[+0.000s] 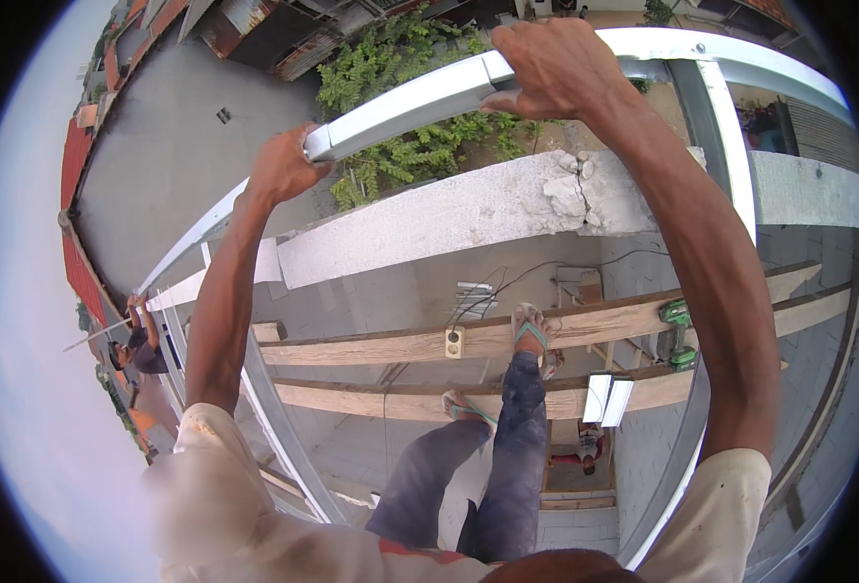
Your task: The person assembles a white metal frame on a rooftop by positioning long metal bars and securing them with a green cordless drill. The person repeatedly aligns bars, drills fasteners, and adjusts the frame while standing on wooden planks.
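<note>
A silvery metal channel (405,112) runs across the top of the frame, arching in the fisheye view. My left hand (286,167) is wrapped round it at the left, beside the end of an overlapping section. Further right, my right hand (563,73) grips the same channel from above, its thumb low on the near side. Both arms reach far forward. An upright metal stud (731,155) meets the channel right of my right hand. Palms and the undersides of the fingers are hidden.
My sandalled feet stand on two wooden planks (381,352) high above a floor. On them are a green power drill (680,335), a socket (455,342) and white metal offcuts (607,398). Beyond lies a cracked concrete beam (429,219). Another person (145,345) works far left; someone (585,449) is below.
</note>
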Available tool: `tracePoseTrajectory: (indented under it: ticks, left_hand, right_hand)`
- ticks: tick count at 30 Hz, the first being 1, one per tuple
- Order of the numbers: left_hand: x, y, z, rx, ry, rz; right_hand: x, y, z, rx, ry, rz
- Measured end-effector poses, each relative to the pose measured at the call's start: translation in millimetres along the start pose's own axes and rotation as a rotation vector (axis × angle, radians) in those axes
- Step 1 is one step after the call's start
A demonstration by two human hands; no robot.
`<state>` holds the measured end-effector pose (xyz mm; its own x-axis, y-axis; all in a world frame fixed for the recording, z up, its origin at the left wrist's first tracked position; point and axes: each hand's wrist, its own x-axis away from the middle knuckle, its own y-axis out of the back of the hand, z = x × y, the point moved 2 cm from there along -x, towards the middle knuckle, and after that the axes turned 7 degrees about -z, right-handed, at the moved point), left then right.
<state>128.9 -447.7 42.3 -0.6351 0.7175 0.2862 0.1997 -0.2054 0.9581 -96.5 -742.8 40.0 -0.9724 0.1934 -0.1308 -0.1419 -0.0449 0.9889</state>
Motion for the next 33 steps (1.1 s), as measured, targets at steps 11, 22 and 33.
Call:
tracePoseTrajectory:
  ticks: [11,22,33]
  left_hand:
    - [-35.4,-1.7,-157.0,0.2,-0.447,-0.306]
    - [-41.7,-2.0,-161.8,0.287,-0.475,-0.383]
    - [-47.2,7.0,-165.5,0.213,-0.399,-0.185]
  right_hand:
    - [1.6,-9.0,-5.5,-0.064,0.055,-0.138]
    - [10.7,0.5,-4.5,-0.118,0.099,-0.232]
    - [7.6,-6.1,0.5,-0.09,0.13,-0.281]
